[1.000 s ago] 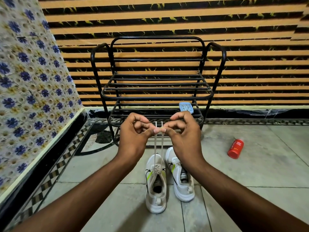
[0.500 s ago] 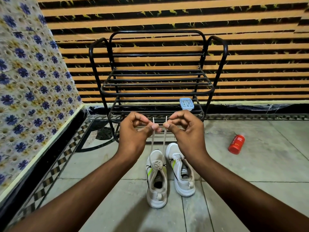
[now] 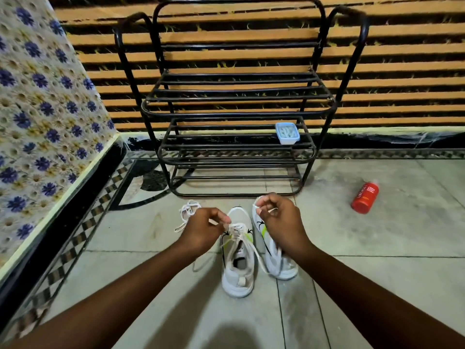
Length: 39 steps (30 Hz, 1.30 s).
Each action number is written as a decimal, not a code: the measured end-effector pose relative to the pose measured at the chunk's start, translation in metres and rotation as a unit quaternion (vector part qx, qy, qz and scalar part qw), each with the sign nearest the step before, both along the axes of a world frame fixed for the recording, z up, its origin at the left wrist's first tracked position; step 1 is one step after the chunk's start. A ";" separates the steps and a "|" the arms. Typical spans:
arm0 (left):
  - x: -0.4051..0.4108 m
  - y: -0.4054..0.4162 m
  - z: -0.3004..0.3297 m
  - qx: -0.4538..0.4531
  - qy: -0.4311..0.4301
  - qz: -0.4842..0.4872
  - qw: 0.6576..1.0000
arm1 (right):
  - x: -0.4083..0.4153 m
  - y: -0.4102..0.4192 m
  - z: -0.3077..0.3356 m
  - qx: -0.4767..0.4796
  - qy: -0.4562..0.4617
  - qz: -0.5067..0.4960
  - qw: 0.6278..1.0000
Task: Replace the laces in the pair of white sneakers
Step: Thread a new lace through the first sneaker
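Note:
Two white sneakers stand side by side on the tiled floor, toes toward the rack. The left sneaker (image 3: 237, 268) has a white lace (image 3: 236, 231) threaded through its lower eyelets. My left hand (image 3: 201, 229) pinches one end of that lace just left of the shoe's toe. My right hand (image 3: 279, 217) pinches the other end above the right sneaker (image 3: 279, 263), and the lace runs down across that shoe. A loose white lace (image 3: 187, 210) lies bunched on the floor behind my left hand.
A black metal shoe rack (image 3: 234, 109) stands right behind the sneakers, with a small pale blue box (image 3: 286, 133) on its lower shelf. A red bottle (image 3: 364, 196) lies on the floor to the right. A flowered wall (image 3: 37, 122) runs along the left.
Both hands have dropped from in front of the rack down to the shoes and spread apart, each still pinching a lace end. The view has tilted down and closer.

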State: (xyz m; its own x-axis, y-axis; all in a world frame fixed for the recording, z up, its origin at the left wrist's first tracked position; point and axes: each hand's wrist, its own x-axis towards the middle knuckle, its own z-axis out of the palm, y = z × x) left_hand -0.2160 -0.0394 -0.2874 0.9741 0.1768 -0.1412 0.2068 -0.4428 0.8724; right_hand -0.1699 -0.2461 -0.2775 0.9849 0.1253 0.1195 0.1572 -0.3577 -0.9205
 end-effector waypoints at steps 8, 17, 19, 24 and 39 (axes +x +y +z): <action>0.001 -0.009 -0.072 0.129 0.085 -0.095 0.983 | 0.006 0.012 -0.060 -0.213 0.070 0.106 0.969; -0.004 -0.007 -0.072 0.133 -0.003 -0.006 0.991 | 0.007 0.015 -0.076 -0.187 0.102 0.083 0.974; -0.004 -0.013 -0.062 0.061 -0.005 0.003 0.998 | 0.009 0.012 -0.066 -0.108 0.140 0.061 0.982; 0.011 -0.043 -0.035 -0.261 0.176 0.055 0.948 | 0.002 -0.003 -0.032 0.084 0.163 0.113 0.977; 0.017 0.001 -0.004 -0.102 0.167 0.075 0.978 | -0.022 0.004 -0.061 0.036 0.120 0.178 0.976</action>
